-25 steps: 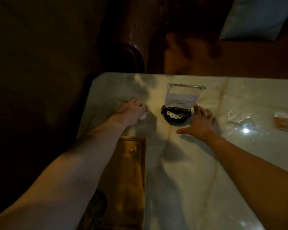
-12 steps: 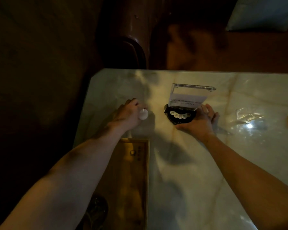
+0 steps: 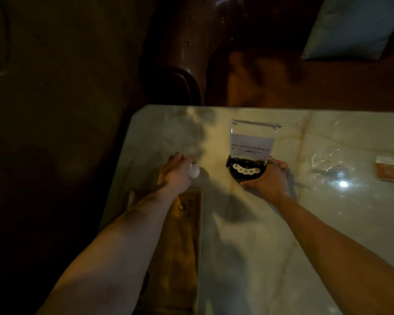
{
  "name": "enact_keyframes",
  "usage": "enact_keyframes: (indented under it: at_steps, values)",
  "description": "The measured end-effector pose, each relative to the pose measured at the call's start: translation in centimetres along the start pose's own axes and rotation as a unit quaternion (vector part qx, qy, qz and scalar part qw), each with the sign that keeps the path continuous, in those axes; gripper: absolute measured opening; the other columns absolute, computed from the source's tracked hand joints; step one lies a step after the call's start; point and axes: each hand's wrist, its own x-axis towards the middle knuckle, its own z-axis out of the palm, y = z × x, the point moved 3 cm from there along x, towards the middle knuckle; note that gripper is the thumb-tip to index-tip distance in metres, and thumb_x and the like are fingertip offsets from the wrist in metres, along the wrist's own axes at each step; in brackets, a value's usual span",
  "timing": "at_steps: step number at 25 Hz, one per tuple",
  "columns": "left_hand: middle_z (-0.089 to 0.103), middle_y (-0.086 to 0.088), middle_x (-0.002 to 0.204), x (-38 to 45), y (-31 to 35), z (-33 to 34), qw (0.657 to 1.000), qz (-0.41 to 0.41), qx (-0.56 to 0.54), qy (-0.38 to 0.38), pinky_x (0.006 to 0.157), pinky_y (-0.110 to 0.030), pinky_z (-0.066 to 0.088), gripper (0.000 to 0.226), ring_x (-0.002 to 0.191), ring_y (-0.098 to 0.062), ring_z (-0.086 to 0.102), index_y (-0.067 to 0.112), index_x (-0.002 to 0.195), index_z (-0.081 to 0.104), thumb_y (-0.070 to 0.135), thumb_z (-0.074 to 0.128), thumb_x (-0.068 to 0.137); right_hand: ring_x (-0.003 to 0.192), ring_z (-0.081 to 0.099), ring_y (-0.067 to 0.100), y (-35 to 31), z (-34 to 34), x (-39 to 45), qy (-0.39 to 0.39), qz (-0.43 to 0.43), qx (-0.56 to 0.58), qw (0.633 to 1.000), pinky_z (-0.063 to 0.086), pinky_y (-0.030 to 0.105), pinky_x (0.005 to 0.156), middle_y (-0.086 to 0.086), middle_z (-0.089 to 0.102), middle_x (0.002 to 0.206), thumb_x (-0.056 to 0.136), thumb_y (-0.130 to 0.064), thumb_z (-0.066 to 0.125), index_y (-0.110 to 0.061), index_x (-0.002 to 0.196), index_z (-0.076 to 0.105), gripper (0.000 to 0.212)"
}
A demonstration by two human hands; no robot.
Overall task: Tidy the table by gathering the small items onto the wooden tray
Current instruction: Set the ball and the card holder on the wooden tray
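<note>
My left hand (image 3: 174, 172) is closed around a small white round object (image 3: 194, 172), held just beyond the far end of the wooden tray (image 3: 191, 235). The tray lies along the table's left edge, partly under my left forearm. My right hand (image 3: 267, 180) wraps around a black round item (image 3: 245, 170) with a row of small white discs on top. Right behind it stands a clear acrylic sign holder (image 3: 251, 142) with a white card inside.
The marble table (image 3: 271, 246) is glossy with a light glare at the right. A crumpled clear plastic wrapper (image 3: 325, 159) and a small orange-and-white packet (image 3: 387, 170) lie at the far right. Beyond the table are a dark wooden chair (image 3: 184, 87) and a pale cushion (image 3: 355, 26).
My right hand moved in from beside the black item and closed around it. My left hand lifted the white object off the table and drew back toward the tray.
</note>
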Motion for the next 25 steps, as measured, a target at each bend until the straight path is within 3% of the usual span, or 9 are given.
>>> enact_keyframes:
  at_steps: [6,12,18,22,25]
  values:
    - [0.047,-0.005,0.121,-3.4,1.7,-1.5,1.000,-0.004,-0.015,-0.021,0.096,-0.040,0.045,0.047,0.116,-0.028,0.048,0.029,0.115,0.057,0.027,0.073,0.071,0.113,0.049,0.025,0.4,-1.9,-4.0,0.015,-0.032,0.027,0.999,0.036,0.032,0.095,-0.002,0.059,0.108,0.041,-0.051,0.086,-0.022,0.114,0.058,0.083]
    - [0.049,-0.007,0.123,-8.5,1.7,-3.0,0.997,-0.016,-0.070,-0.020,0.096,-0.039,0.046,0.050,0.116,-0.031,0.049,0.027,0.113,0.059,0.019,0.075,0.066,0.116,0.042,0.027,-0.7,-3.3,-7.9,0.014,-0.065,0.056,0.996,0.043,0.035,0.091,-0.004,0.059,0.105,0.043,-0.048,0.089,-0.023,0.116,0.058,0.084]
    - [0.045,-0.006,0.131,-12.0,-0.7,-4.4,0.997,-0.011,-0.065,-0.048,0.099,-0.035,0.035,0.056,0.124,-0.030,0.043,0.028,0.124,0.053,0.019,0.074,0.073,0.114,0.033,0.022,-3.1,-1.9,-11.6,-0.010,-0.086,0.088,0.992,0.040,0.036,0.093,-0.028,0.035,0.088,0.044,-0.044,0.090,-0.027,0.117,0.055,0.082]
    - [0.046,-0.004,0.131,-12.9,-3.4,-4.6,0.996,-0.011,-0.059,-0.061,0.103,-0.038,0.037,0.052,0.122,-0.028,0.044,0.029,0.119,0.055,0.017,0.073,0.072,0.113,0.033,0.021,-5.1,0.2,-13.6,-0.021,-0.101,0.099,0.990,0.042,0.035,0.090,-0.019,0.047,0.097,0.041,-0.043,0.090,-0.030,0.117,0.056,0.084]
    - [0.048,0.000,0.126,-13.1,-5.9,-4.6,0.997,-0.010,-0.048,-0.058,0.097,-0.038,0.041,0.048,0.118,-0.026,0.045,0.033,0.114,0.057,0.018,0.072,0.071,0.111,0.032,0.019,-6.5,2.1,-14.7,-0.015,-0.110,0.119,0.987,0.041,0.036,0.088,-0.016,0.050,0.102,0.040,-0.049,0.087,-0.035,0.121,0.055,0.088]
